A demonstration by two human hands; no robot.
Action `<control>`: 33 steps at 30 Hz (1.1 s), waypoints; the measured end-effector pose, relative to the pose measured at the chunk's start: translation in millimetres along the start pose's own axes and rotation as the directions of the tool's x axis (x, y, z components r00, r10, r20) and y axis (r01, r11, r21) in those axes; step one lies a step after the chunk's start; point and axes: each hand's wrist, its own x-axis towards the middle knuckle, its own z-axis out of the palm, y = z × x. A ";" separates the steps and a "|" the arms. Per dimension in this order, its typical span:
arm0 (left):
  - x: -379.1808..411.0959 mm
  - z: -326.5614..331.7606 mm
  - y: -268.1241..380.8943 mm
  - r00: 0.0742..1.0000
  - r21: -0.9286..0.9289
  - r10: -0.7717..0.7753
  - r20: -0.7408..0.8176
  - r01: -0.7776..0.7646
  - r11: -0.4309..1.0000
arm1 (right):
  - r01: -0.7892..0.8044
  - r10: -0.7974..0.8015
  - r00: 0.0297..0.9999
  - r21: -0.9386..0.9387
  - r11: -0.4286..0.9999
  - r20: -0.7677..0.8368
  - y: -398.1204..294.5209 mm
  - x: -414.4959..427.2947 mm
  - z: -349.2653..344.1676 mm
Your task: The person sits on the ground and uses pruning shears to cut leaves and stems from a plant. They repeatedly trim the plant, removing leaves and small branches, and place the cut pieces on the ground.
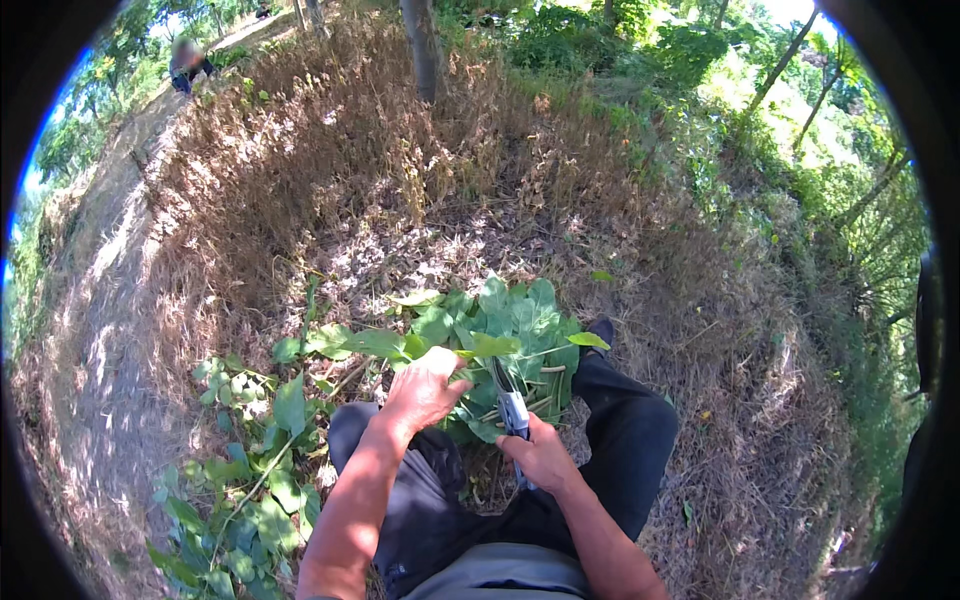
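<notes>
My left hand (429, 386) is closed on a leafy green branch (379, 343), whose broad leaves reach out to both sides of the fist. In my right hand (541, 455) is a hand tool with a grey-white body (513, 412), probably pruning shears or a knife; its dark, narrow front end points up toward the leaves. A pile of large green leaves (517, 319) lies on the ground between my legs, with cut stems (551, 369) among them. The tool's tip is close to a thin stem, but whether they touch cannot be told.
More leafy branches (255, 487) lie at my left. Dry grass and brown weeds (360, 135) cover the ground ahead, around a tree trunk (422, 52). A dirt path (124, 255) runs along the left. Another person (187, 66) is far off at the upper left.
</notes>
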 end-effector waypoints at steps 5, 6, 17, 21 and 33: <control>9.3 -13.4 10.5 0.918 -0.062 0.025 -0.396 -0.054 0.997 | 0.060 -0.059 0.993 0.010 0.998 -0.101 13.6 15.2 -3.4; 6.4 -15.7 16.8 0.960 -0.226 -0.155 -0.234 0.101 0.969 | 0.032 -0.029 0.992 0.021 0.999 -0.120 14.4 16.6 -4.2; 13.8 2.3 7.8 0.900 -0.671 -0.231 0.371 0.431 0.604 | 0.215 -0.243 0.959 -0.182 0.959 -0.146 21.6 25.8 30.7; 13.3 4.0 -3.2 0.925 -0.831 -0.288 0.247 0.355 0.429 | 0.344 -0.376 0.924 -0.280 0.896 -0.071 22.7 22.8 38.5; 17.5 -1.7 -8.6 0.900 -0.870 -0.417 0.126 0.302 0.390 | 0.370 -0.388 0.922 -0.322 0.871 0.010 3.1 18.5 37.7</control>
